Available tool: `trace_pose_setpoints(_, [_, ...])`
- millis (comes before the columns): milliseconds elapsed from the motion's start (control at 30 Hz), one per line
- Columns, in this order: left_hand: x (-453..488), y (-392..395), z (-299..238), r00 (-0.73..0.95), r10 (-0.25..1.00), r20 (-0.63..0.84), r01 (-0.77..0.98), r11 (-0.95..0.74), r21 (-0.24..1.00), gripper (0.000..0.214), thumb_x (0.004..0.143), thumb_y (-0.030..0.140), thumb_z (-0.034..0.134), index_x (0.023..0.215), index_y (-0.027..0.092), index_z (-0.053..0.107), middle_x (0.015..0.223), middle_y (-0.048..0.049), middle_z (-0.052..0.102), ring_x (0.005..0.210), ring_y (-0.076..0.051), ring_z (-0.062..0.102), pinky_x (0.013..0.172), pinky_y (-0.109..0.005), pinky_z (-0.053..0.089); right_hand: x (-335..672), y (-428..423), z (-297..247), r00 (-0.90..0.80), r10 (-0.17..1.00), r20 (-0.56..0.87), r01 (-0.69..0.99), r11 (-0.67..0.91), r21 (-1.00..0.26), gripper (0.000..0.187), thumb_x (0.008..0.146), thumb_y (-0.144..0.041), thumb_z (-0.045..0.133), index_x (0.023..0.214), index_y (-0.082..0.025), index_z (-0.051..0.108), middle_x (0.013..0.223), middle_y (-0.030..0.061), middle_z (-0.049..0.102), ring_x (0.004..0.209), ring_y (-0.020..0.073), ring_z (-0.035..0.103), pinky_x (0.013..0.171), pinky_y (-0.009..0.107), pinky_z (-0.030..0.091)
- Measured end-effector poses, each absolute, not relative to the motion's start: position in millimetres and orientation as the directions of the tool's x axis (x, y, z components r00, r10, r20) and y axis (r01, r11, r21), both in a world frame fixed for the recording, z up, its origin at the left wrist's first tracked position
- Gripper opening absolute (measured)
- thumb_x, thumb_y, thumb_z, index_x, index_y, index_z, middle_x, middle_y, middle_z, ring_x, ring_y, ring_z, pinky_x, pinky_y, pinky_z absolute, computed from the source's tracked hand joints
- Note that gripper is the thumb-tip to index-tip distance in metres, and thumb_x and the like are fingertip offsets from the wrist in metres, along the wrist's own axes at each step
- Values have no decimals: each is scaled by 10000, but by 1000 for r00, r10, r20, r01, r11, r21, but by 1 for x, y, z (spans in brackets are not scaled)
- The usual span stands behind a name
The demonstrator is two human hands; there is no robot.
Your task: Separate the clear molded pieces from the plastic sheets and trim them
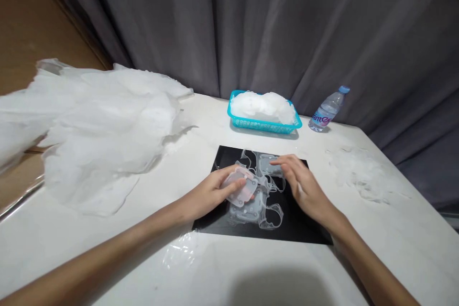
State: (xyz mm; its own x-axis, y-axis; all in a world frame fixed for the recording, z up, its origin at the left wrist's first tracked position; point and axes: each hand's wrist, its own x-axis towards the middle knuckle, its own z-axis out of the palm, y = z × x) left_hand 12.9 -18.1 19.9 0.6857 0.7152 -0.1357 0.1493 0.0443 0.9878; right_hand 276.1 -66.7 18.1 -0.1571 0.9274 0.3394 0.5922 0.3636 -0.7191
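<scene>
My left hand (218,187) is closed on a translucent, rounded rectangular silicone piece (239,192) with small round dots near its edge, thumb on top. Beneath it, similar clear pieces (247,213) lie on a black board (301,229), with thin strips of clear trim (274,217) around them. My right hand (304,186) hovers at the board's right side, fingers stretched out and apart, holding nothing I can see. Its fingertips are by another clear piece (268,165) at the board's far edge; whether they touch it I cannot tell.
A heap of thin white translucent sheets (107,119) spreads over the left of the table. Behind the board stands a turquoise basket (265,126) filled with white material. A water bottle (327,111) and a pile of clear scraps (366,174) are on the right. Grey curtain (258,24) hangs behind.
</scene>
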Motion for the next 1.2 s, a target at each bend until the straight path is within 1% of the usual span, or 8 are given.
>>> trace_pose_setpoints(100, [11, -18, 18, 718, 691, -82, 234, -129, 964, 341, 1028, 494, 584, 1185, 214, 700, 1150, -59, 742, 1032, -235, 676, 912, -328, 499, 255, -68, 20, -273, 922, 275, 488, 379, -787, 284, 1099, -333, 459, 1281, -274, 668, 1271, 73, 666, 1201, 236, 604, 1057, 410, 448])
trace_pose_setpoints(233, [12, -24, 22, 758, 645, -96, 295, -209, 932, 389, 1080, 516, 454, 1229, 230, 671, 1093, -38, 716, 965, -215, 651, 867, -321, 485, 236, -69, 23, -258, 951, 171, 463, 277, -842, 222, 1048, -362, 576, 1124, -262, 760, 942, 32, 705, 924, 216, 613, 862, 366, 461])
trace_pose_setpoints(467, [13, -35, 20, 742, 668, -59, 423, -398, 814, 402, 1097, 499, 388, 1172, 234, 681, 963, -44, 701, 892, -223, 658, 842, -342, 497, 237, -69, 23, -232, 973, 8, 301, 79, -950, 203, 920, -403, 739, 870, -207, 745, 628, -62, 420, 595, 122, 369, 584, 272, 302])
trace_pose_setpoints(700, [15, -70, 13, 778, 550, 303, 222, -692, 687, 292, 1043, 355, 500, 1107, 219, 751, 944, -149, 746, 884, -316, 687, 872, -435, 524, 240, -54, 3, 12, 977, 215, 704, 145, -695, 139, 1010, -247, 511, 902, -212, 590, 910, 65, 692, 829, 236, 642, 748, 347, 446])
trace_pose_setpoints(833, [11, -53, 31, 589, 807, 42, 302, -268, 915, 316, 1045, 459, 519, 961, 229, 719, 795, -33, 684, 711, -213, 624, 739, -323, 506, 255, -47, 3, 30, 949, 313, 795, 168, -583, 126, 1024, -271, 521, 963, -215, 616, 991, 88, 702, 963, 275, 663, 854, 395, 473])
trace_pose_setpoints(933, [14, -36, 43, 575, 799, -175, 161, 100, 982, 359, 1012, 517, 577, 954, 187, 707, 902, -49, 731, 854, -224, 681, 800, -308, 526, 267, -52, 10, 98, 901, 423, 785, 192, -590, 186, 1053, -313, 499, 1075, -207, 651, 1096, 110, 661, 1008, 271, 641, 880, 413, 482])
trace_pose_setpoints(1067, [22, -32, 42, 675, 677, -294, -109, 485, 868, 426, 1006, 542, 576, 1086, 143, 700, 1029, -140, 786, 987, -286, 746, 948, -412, 559, 262, -72, 21, -8, 860, 511, 701, 369, -610, 209, 1072, -330, 506, 1168, -236, 666, 1098, 91, 654, 1031, 256, 615, 864, 404, 482])
trace_pose_setpoints(1200, [25, -34, 36, 737, 607, -297, -172, 594, 786, 598, 1004, 664, 493, 1116, 111, 693, 1059, -194, 794, 1022, -313, 759, 981, -448, 557, 249, -87, 27, -196, 862, 467, 670, 465, -578, 169, 1057, -308, 558, 1168, -261, 676, 1062, 65, 707, 981, 255, 598, 842, 410, 461])
